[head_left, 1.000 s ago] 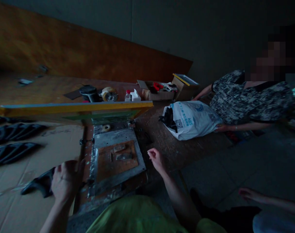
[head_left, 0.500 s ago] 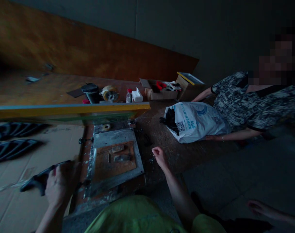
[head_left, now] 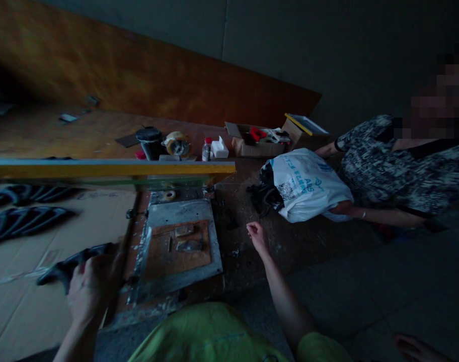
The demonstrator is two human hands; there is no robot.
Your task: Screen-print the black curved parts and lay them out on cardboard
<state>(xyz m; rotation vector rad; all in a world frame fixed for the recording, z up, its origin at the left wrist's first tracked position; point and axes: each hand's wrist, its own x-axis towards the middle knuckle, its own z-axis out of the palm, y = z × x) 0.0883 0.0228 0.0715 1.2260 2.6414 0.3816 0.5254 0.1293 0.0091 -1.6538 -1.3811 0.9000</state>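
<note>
On the cardboard at the left, my left hand (head_left: 88,286) grips a black curved plastic part (head_left: 58,274), its fingers bent over the part's near end. My right hand (head_left: 258,239) hovers over the bench right of a metal plate (head_left: 216,251), fingers curled in and no object visible in them. Beyond it, a person in a patterned shirt (head_left: 388,166) holds a white printed bag (head_left: 308,186) tilted on the bench. Black parts (head_left: 267,193) show at the bag's mouth. More black ribbed parts (head_left: 29,221) lie in rows on the cardboard (head_left: 89,216).
A yellow-edged frame (head_left: 112,170) crosses the bench above the metal plate. Behind it stand a dark cup (head_left: 149,143), tape rolls (head_left: 177,144), a red-capped bottle (head_left: 207,149) and an open carton (head_left: 259,147). Another person's hand (head_left: 412,347) shows at the lower right.
The bag has been tipped further, and more black parts stick out of its mouth onto the bench. My left hand stays on the black part; my right hand has shifted slightly right.
</note>
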